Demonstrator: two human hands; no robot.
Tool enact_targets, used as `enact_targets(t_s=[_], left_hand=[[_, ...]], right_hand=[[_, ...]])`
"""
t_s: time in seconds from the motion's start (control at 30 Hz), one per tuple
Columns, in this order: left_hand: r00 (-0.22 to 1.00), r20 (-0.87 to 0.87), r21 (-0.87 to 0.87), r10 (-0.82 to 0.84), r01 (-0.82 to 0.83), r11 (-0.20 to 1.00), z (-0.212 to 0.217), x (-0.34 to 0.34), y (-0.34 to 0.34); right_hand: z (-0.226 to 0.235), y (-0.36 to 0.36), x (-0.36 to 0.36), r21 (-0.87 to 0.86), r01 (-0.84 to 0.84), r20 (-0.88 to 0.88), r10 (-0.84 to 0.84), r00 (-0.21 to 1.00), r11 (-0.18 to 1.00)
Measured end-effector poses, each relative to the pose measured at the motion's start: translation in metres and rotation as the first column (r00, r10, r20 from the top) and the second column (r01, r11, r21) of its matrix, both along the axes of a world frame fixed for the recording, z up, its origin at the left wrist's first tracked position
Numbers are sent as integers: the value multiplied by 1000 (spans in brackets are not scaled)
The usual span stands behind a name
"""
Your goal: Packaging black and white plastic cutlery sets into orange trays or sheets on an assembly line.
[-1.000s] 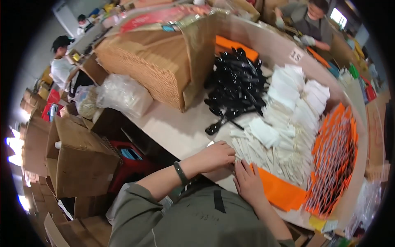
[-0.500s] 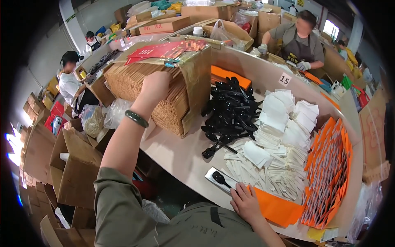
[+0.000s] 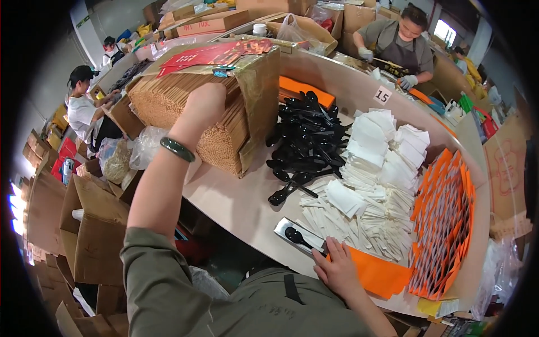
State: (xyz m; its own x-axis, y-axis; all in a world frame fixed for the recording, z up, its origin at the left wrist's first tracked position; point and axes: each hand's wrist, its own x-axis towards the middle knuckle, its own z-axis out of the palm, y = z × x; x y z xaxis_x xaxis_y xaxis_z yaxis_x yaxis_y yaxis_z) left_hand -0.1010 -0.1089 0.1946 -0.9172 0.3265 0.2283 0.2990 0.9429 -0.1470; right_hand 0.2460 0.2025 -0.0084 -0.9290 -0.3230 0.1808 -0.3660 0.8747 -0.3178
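Observation:
On the left, my left hand is at the top front of a dense stack of thin wooden chopsticks in an open carton. Its fingers curl away from view, so what they hold, if anything, is hidden. My right hand lies with its fingers stretched out over a flat orange sleeve near the table's front edge. A black plastic spoon rests on the sleeve's silvery-white end, its handle reaching towards those fingers. Beyond it lie a heap of black spoons and piles of white paper packets.
A row of folded orange sleeves stands at the right edge. Red printed sheets lie atop the carton. A low partition closes the table's far side, with a gloved co-worker behind it. Open cardboard boxes stand at lower left.
The whole view has shifted slightly. My left hand stays at the chopsticks and my right hand stays on the orange sleeve. The co-worker behind the partition has bent the head lower.

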Motion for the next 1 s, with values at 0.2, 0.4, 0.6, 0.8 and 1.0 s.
enact_targets(t_s=[0.2,0.4,0.6,0.8,1.0], left_hand=[[968,-221,152,-120,156,976,-12,14,-11],[971,237,918,37,-236,318,-119,137,-82],[452,540,805,-710,-29,593,-163,156,38],[555,577,701,-599,40,712,-190,179,75],[875,370,594,-313,36,803,-190,224,122]], right_hand=[[-1,3,10,-20,64,6,-64,998,998],[0,5,-6,-152,57,51,-50,997,987],[-2,18,11,-134,92,36,-88,995,987],[-4,8,2,-73,7,-44,-10,999,997],[7,9,0,-108,143,19,-142,990,984]])
